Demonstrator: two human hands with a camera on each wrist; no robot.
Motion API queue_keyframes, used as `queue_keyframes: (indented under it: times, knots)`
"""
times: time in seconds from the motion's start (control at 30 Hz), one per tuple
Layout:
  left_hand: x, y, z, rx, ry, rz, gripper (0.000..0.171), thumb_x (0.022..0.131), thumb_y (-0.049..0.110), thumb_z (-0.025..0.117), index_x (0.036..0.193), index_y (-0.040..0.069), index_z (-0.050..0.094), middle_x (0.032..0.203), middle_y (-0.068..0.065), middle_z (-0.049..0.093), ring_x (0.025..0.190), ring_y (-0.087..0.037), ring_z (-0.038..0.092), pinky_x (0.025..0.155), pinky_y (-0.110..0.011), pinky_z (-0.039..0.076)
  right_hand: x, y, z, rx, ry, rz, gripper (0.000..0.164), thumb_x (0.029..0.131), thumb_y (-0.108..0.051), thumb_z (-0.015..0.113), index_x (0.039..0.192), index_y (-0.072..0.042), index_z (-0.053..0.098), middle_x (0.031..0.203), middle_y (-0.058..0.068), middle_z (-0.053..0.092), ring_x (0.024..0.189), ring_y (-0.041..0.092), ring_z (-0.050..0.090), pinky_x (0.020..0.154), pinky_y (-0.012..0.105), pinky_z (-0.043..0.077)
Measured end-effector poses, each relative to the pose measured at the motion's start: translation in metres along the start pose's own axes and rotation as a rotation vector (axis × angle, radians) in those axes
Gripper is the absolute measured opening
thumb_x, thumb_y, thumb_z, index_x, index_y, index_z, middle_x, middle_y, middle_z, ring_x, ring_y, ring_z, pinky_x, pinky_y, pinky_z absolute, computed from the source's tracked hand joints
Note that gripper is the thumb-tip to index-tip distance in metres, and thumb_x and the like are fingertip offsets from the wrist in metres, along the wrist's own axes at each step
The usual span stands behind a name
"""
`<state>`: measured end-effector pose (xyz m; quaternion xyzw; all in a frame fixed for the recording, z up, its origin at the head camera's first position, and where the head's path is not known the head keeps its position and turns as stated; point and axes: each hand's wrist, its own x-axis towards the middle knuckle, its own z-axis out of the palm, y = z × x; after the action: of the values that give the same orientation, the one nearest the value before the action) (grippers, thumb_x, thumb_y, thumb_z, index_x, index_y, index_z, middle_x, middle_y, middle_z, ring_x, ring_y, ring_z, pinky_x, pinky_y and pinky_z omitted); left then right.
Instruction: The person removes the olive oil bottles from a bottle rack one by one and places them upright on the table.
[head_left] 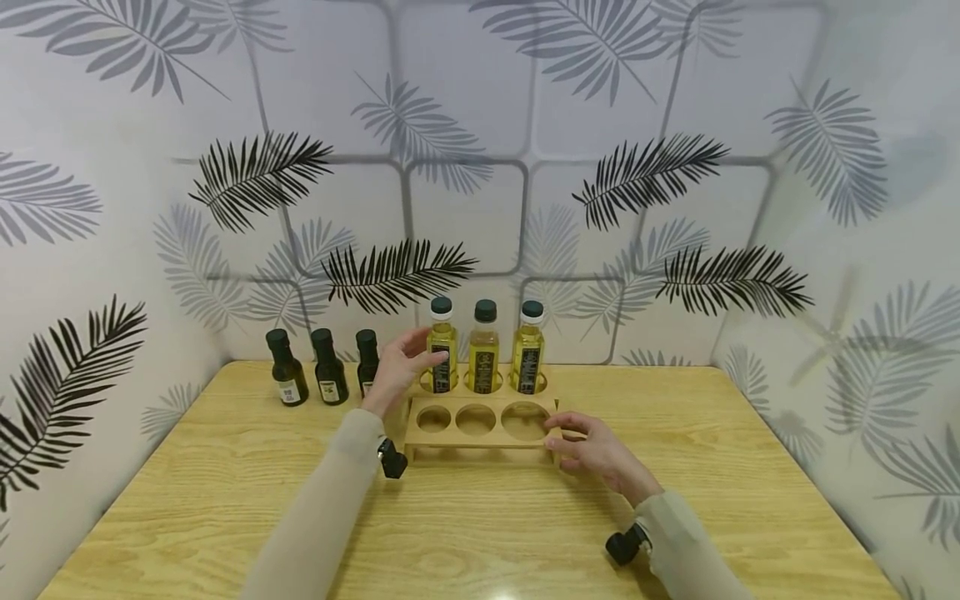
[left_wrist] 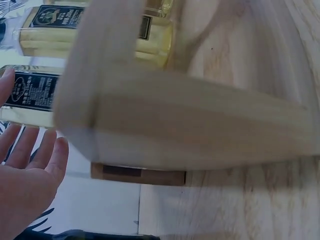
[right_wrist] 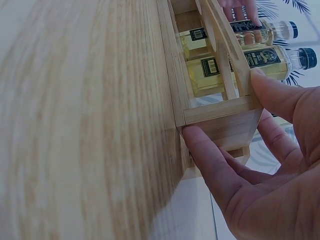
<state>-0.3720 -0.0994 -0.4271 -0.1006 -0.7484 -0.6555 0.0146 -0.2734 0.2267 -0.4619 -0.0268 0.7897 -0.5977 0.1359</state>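
Note:
A two-step wooden bottle rack [head_left: 453, 439] stands on the table with three clear bottles of yellow oil in its back row. My left hand [head_left: 397, 368] is at the leftmost oil bottle [head_left: 442, 340], thumb across its dark label and fingers round its far side. The middle oil bottle [head_left: 483, 343] and the right oil bottle [head_left: 529, 343] stand beside it, all green-capped. Three round holes in the front step hold nothing. With thumb above and fingers lower down, my right hand [head_left: 596, 454] holds the rack's right end, seen close in the right wrist view.
Three dark bottles with pale labels stand in a row at the back left: the left one [head_left: 288, 372], the middle one [head_left: 330, 372] and the right one [head_left: 367, 354], partly behind my left hand. A leaf-patterned wall [head_left: 487, 217] rises behind the wooden table [head_left: 472, 525].

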Motion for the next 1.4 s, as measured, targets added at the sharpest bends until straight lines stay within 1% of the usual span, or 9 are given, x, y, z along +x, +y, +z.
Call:
queue_keyframes:
  times: [0.03,0.2,0.23,0.27,0.4,0.8,1.03,1.27,1.4]
  knots:
    - [-0.002,0.004,0.002,0.007,-0.005,-0.011,0.071,0.089,0.025,0.074,0.151,0.016,0.04,0.157,-0.01,0.035,0.145,-0.031,0.031,0.116,-0.05,0.032,0.001,0.001,0.0,0.002,0.0,0.001,0.04,0.092,-0.022,0.07,0.127,-0.005,0.059,0.146,0.011,0.046,0.121,0.026,0.055,0.082,0.039,0.057]
    - [0.003,0.001,0.005,0.025,-0.014,-0.039,0.078,0.089,0.026,0.075,0.154,0.017,0.033,0.16,-0.01,0.028,0.148,-0.032,0.026,0.118,-0.051,0.028,0.003,0.003,-0.001,0.017,-0.014,0.001,0.042,0.091,-0.023,0.071,0.128,-0.005,0.059,0.147,0.01,0.045,0.129,0.031,0.05,0.084,0.039,0.057]
    - [0.004,0.0,0.006,0.029,-0.011,-0.046,0.078,0.089,0.026,0.075,0.154,0.017,0.033,0.16,-0.01,0.029,0.148,-0.032,0.026,0.117,-0.051,0.029,0.002,0.003,-0.001,0.014,-0.017,-0.004,0.042,0.092,-0.022,0.07,0.128,-0.004,0.059,0.147,0.01,0.045,0.13,0.032,0.05,0.084,0.04,0.057]
    - [0.007,-0.005,0.006,0.03,-0.005,-0.046,0.078,0.088,0.028,0.076,0.154,0.019,0.034,0.159,-0.009,0.032,0.147,-0.031,0.028,0.117,-0.051,0.03,0.002,0.002,-0.001,0.014,-0.018,-0.006,0.041,0.093,-0.022,0.07,0.128,-0.004,0.059,0.148,0.011,0.044,0.13,0.032,0.049,0.085,0.04,0.057]
    - [0.008,-0.009,0.006,0.034,0.009,-0.058,0.077,0.087,0.03,0.076,0.152,0.02,0.037,0.154,-0.009,0.039,0.143,-0.031,0.034,0.115,-0.051,0.034,-0.001,0.0,-0.001,0.013,-0.014,-0.007,0.039,0.094,-0.02,0.068,0.128,-0.004,0.058,0.148,0.011,0.044,0.13,0.033,0.049,0.085,0.042,0.057]
    - [0.007,-0.009,0.005,0.029,0.001,-0.048,0.075,0.088,0.027,0.075,0.153,0.022,0.036,0.155,-0.009,0.038,0.141,-0.032,0.037,0.112,-0.052,0.037,-0.002,-0.001,-0.001,0.003,0.005,0.0,0.039,0.093,-0.02,0.068,0.128,-0.005,0.059,0.146,0.012,0.047,0.13,0.033,0.05,0.083,0.04,0.057]
    - [0.003,-0.008,0.003,0.025,0.005,-0.054,0.079,0.087,0.028,0.076,0.154,0.019,0.035,0.156,-0.008,0.037,0.142,-0.031,0.036,0.113,-0.053,0.035,-0.001,0.0,0.001,0.004,-0.006,-0.002,0.039,0.094,-0.021,0.068,0.128,-0.005,0.059,0.145,0.011,0.047,0.129,0.032,0.05,0.082,0.04,0.057]
    - [-0.001,-0.001,0.001,0.034,0.013,-0.031,0.079,0.088,0.03,0.075,0.154,0.018,0.034,0.157,-0.007,0.037,0.142,-0.032,0.037,0.112,-0.053,0.036,0.0,0.001,0.001,0.005,-0.018,-0.01,0.04,0.094,-0.022,0.068,0.129,-0.005,0.058,0.146,0.012,0.045,0.127,0.029,0.052,0.081,0.039,0.057]
    - [-0.003,0.005,0.002,0.016,0.011,-0.01,0.08,0.088,0.029,0.075,0.155,0.018,0.033,0.157,-0.007,0.036,0.142,-0.031,0.037,0.111,-0.053,0.038,-0.001,0.001,0.0,0.011,-0.016,-0.003,0.039,0.095,-0.02,0.067,0.13,-0.005,0.058,0.146,0.012,0.045,0.125,0.028,0.053,0.083,0.039,0.057]
